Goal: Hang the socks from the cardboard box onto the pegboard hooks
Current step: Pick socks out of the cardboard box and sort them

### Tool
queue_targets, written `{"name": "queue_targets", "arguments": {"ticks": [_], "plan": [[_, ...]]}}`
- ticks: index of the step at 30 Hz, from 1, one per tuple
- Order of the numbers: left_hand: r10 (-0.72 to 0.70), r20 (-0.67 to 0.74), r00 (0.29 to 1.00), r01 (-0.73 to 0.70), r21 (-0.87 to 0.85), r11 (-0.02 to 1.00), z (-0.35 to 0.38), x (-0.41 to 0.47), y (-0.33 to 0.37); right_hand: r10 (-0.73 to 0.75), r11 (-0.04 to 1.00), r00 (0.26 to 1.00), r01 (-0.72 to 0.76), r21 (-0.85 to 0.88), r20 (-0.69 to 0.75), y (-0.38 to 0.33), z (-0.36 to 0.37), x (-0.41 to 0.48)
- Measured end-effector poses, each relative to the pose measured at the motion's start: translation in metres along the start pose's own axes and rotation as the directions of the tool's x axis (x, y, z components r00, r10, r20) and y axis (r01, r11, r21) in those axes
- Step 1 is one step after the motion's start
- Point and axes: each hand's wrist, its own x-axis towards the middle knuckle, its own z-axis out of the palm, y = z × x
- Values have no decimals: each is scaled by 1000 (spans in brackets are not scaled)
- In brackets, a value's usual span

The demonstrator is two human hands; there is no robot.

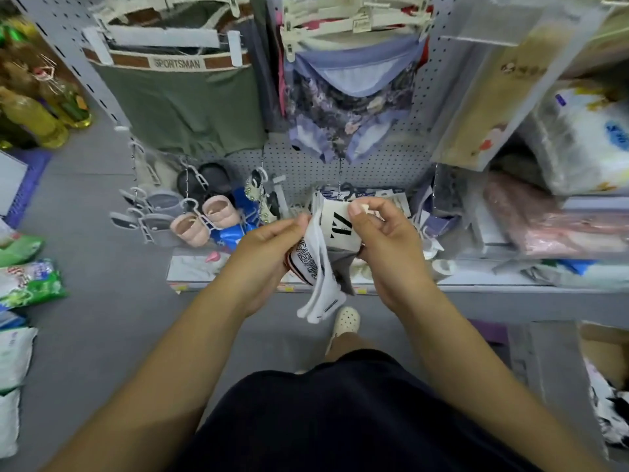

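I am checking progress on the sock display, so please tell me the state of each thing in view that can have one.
socks: not on a hook, held as a bundle in both hands.
left hand: grips the socks' side.
right hand: fingers pinch the label card at its top.
cardboard box: open, goods inside.
green shorts: hanging on a clip hanger.
pink slippers: hanging on hangers.
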Motion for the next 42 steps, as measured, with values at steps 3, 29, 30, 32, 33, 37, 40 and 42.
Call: {"name": "queue_targets", "arguments": {"ticks": [3,29,30,32,33,37,40,42], "plan": [[8,-77,997,-10,-32,999,0,24,17,-28,1000,998,29,-8,55,-14,5,31],[790,-189,584,-718,334,610,82,90,273,-826,196,413,849,-491,384,-292,24,191],[799,-186,572,-727,337,598,84,92,282,-817,269,448,853,-447,362,-302,26,193],[813,-169,557,-741,340,579,89,96,300,-800,386,512,839,-384,313,-321,30,200],[816,-160,556,-745,339,574,92,99,308,-805,404,519,834,-376,286,-330,31,204],[827,-89,555,-766,335,549,110,112,336,-815,499,564,800,-333,133,-362,28,225],[841,-37,539,-784,344,518,124,119,355,-793,588,610,765,-264,1,-383,24,241],[847,-24,531,-790,347,506,133,122,366,-786,610,613,750,-257,-78,-397,23,252]]}}
